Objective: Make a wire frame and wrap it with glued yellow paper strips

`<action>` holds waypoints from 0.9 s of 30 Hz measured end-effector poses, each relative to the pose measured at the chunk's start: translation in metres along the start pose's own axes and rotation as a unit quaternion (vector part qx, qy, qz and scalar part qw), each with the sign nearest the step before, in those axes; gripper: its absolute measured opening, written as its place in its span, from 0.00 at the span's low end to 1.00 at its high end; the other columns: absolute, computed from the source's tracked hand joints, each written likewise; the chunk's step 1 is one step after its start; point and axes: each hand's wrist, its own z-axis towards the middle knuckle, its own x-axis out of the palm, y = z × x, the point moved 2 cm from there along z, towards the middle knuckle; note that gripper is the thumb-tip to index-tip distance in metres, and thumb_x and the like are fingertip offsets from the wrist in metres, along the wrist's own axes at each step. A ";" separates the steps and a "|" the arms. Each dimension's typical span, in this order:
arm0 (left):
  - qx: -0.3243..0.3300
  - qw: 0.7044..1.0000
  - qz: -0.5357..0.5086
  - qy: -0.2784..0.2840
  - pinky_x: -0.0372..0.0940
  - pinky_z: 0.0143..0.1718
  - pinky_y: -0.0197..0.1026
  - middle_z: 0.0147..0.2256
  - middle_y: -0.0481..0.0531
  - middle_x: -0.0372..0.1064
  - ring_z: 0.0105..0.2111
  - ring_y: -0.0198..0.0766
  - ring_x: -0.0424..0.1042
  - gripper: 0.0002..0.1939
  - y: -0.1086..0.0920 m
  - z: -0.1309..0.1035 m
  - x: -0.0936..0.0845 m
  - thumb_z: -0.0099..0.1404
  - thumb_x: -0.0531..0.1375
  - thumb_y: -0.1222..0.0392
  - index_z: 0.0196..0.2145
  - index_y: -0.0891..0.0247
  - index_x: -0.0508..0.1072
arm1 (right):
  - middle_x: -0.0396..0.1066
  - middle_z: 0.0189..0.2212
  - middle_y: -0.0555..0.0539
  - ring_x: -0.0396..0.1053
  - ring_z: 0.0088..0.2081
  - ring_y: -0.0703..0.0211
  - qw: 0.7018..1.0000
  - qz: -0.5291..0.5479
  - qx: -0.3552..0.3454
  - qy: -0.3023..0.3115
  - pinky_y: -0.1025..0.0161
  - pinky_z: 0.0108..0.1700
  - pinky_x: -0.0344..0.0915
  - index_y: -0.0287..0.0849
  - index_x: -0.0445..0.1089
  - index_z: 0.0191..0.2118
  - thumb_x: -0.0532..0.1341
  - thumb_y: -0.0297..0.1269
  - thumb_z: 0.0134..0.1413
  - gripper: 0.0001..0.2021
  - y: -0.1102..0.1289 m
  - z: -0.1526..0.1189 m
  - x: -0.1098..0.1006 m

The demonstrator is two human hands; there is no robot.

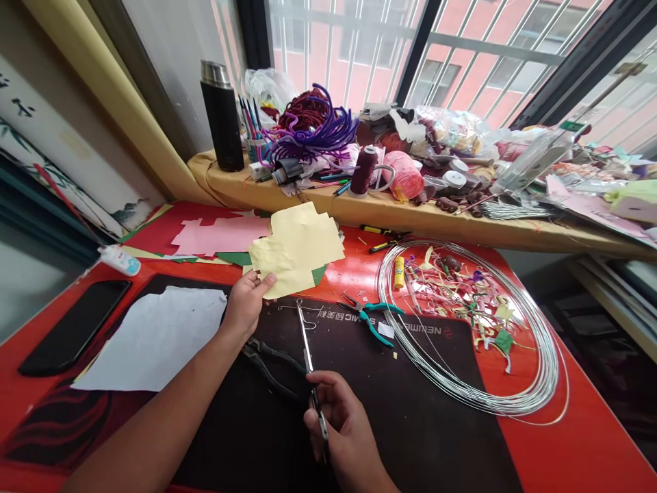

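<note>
My left hand [250, 301] pinches the lower left edge of a pale yellow paper sheet [302, 239] with stepped, cut edges, raised above the back of the mat. Part of the sheet looks wrinkled. In my right hand [341, 428] is a pair of scissors [306, 342], seen nearly edge-on, the slim metal blades pointing away from me. Bent wire pieces [311, 324] lie by the scissors' tips. Dark-handled pliers [274, 370] rest on the black mat [421, 404] between my hands, partly hidden behind the right one. Teal-handled pliers [372, 318] lie to the right.
A large wire coil [549, 373] surrounds paper scraps [477, 294] and a yellow glue stick [399, 272]. White paper [154, 335], a black phone [74, 329] and a white bottle [120, 260] are at left. Pink paper [218, 236] lies behind. A cluttered ledge carries a black thermos [222, 120].
</note>
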 end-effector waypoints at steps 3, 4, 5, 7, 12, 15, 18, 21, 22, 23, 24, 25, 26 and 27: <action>-0.005 1.000 -0.027 -0.011 0.73 0.37 0.46 0.35 0.55 0.80 0.38 0.49 0.80 0.27 -0.002 -0.001 0.000 0.49 0.75 0.44 0.40 0.64 0.76 | 0.62 0.30 0.55 0.56 0.18 0.73 1.000 -0.006 0.002 0.007 0.72 0.17 0.57 0.44 0.70 0.51 0.73 0.56 0.51 0.28 -0.001 0.005 0.003; -0.007 0.999 -0.028 -0.015 0.73 0.36 0.45 0.36 0.55 0.80 0.37 0.48 0.80 0.27 -0.002 -0.001 0.000 0.49 0.76 0.44 0.39 0.64 0.75 | 0.62 0.31 0.55 0.56 0.18 0.74 1.000 -0.007 0.002 0.009 0.72 0.17 0.57 0.44 0.70 0.51 0.73 0.56 0.51 0.28 -0.001 0.007 0.004; -0.008 0.999 -0.027 -0.018 0.72 0.34 0.43 0.36 0.55 0.80 0.36 0.48 0.79 0.27 -0.002 -0.002 0.000 0.49 0.76 0.44 0.38 0.64 0.75 | 0.63 0.31 0.55 0.56 0.18 0.74 1.000 -0.006 0.001 0.010 0.72 0.17 0.57 0.44 0.70 0.51 0.73 0.56 0.51 0.28 -0.001 0.009 0.005; -0.009 1.000 -0.019 -0.022 0.70 0.29 0.41 0.35 0.55 0.79 0.34 0.46 0.79 0.27 -0.001 -0.001 -0.001 0.49 0.75 0.42 0.37 0.64 0.74 | 0.63 0.31 0.55 0.57 0.18 0.74 1.000 -0.004 -0.001 0.016 0.73 0.17 0.57 0.44 0.70 0.51 0.73 0.56 0.51 0.28 -0.001 0.013 0.006; 0.007 0.999 -0.021 -0.036 0.64 0.23 0.38 0.31 0.52 0.77 0.26 0.39 0.74 0.26 0.000 0.002 -0.002 0.50 0.74 0.41 0.35 0.63 0.72 | 0.63 0.30 0.55 0.55 0.18 0.74 0.999 -0.012 -0.013 0.044 0.73 0.17 0.55 0.44 0.70 0.51 0.73 0.58 0.50 0.30 0.003 0.019 0.004; 0.017 0.998 -0.026 -0.054 0.62 0.23 0.37 0.28 0.48 0.75 0.23 0.36 0.70 0.23 0.000 0.004 -0.003 0.51 0.73 0.43 0.34 0.62 0.71 | 0.63 0.30 0.55 0.55 0.18 0.74 0.998 -0.029 -0.020 0.045 0.72 0.17 0.55 0.44 0.70 0.52 0.73 0.59 0.49 0.31 0.013 0.022 -0.003; 0.019 0.996 -0.051 -0.075 0.63 0.24 0.37 0.30 0.48 0.75 0.25 0.36 0.70 0.24 0.000 0.005 -0.004 0.51 0.73 0.44 0.35 0.63 0.72 | 0.64 0.33 0.53 0.58 0.19 0.74 0.996 -0.069 -0.027 0.043 0.72 0.18 0.56 0.45 0.70 0.52 0.72 0.58 0.52 0.29 0.028 0.028 -0.014; 0.026 0.991 -0.080 -0.102 0.65 0.24 0.36 0.33 0.49 0.75 0.28 0.36 0.71 0.25 0.002 0.007 -0.006 0.49 0.74 0.44 0.36 0.63 0.73 | 0.63 0.33 0.53 0.59 0.19 0.73 0.991 -0.100 -0.055 0.066 0.71 0.19 0.56 0.46 0.70 0.53 0.71 0.56 0.54 0.27 0.043 0.042 -0.020; 0.030 0.990 -0.087 -0.109 0.65 0.24 0.35 0.33 0.49 0.74 0.28 0.36 0.71 0.25 0.002 0.008 -0.006 0.49 0.74 0.44 0.35 0.63 0.73 | 0.63 0.33 0.53 0.59 0.19 0.73 0.990 -0.106 -0.066 0.070 0.71 0.19 0.56 0.46 0.70 0.53 0.71 0.55 0.54 0.26 0.048 0.048 -0.021; 0.033 0.989 -0.091 -0.112 0.64 0.23 0.34 0.33 0.49 0.74 0.28 0.35 0.71 0.25 0.003 0.008 -0.006 0.48 0.75 0.44 0.35 0.63 0.73 | 0.63 0.33 0.53 0.60 0.19 0.73 0.988 -0.109 -0.083 0.071 0.71 0.19 0.56 0.46 0.70 0.53 0.71 0.55 0.55 0.26 0.051 0.054 -0.021; 0.035 0.988 -0.094 -0.113 0.64 0.22 0.34 0.32 0.49 0.73 0.27 0.35 0.71 0.25 0.003 0.008 -0.006 0.48 0.75 0.44 0.34 0.63 0.72 | 0.62 0.33 0.54 0.60 0.19 0.73 0.987 -0.109 -0.101 0.068 0.71 0.20 0.56 0.46 0.70 0.53 0.71 0.55 0.56 0.25 0.053 0.060 -0.021; 0.038 0.988 -0.095 -0.114 0.64 0.22 0.33 0.32 0.49 0.73 0.27 0.35 0.71 0.24 0.003 0.009 -0.006 0.48 0.75 0.45 0.33 0.63 0.72 | 0.62 0.32 0.54 0.60 0.19 0.72 0.985 -0.106 -0.117 0.067 0.71 0.20 0.57 0.46 0.69 0.53 0.70 0.55 0.56 0.25 0.054 0.065 -0.020; 0.041 0.988 -0.095 -0.113 0.64 0.21 0.33 0.32 0.48 0.73 0.26 0.34 0.71 0.24 0.003 0.009 -0.005 0.49 0.74 0.45 0.33 0.63 0.72 | 0.61 0.32 0.55 0.60 0.19 0.72 0.984 -0.102 -0.132 0.065 0.70 0.21 0.57 0.47 0.69 0.53 0.69 0.55 0.57 0.25 0.053 0.070 -0.019; 0.046 0.988 -0.094 -0.112 0.63 0.21 0.33 0.31 0.48 0.73 0.26 0.34 0.71 0.24 0.003 0.009 -0.005 0.49 0.74 0.45 0.33 0.63 0.72 | 0.61 0.31 0.55 0.59 0.19 0.72 0.983 -0.098 -0.141 0.066 0.71 0.21 0.57 0.47 0.69 0.53 0.69 0.55 0.58 0.24 0.052 0.072 -0.018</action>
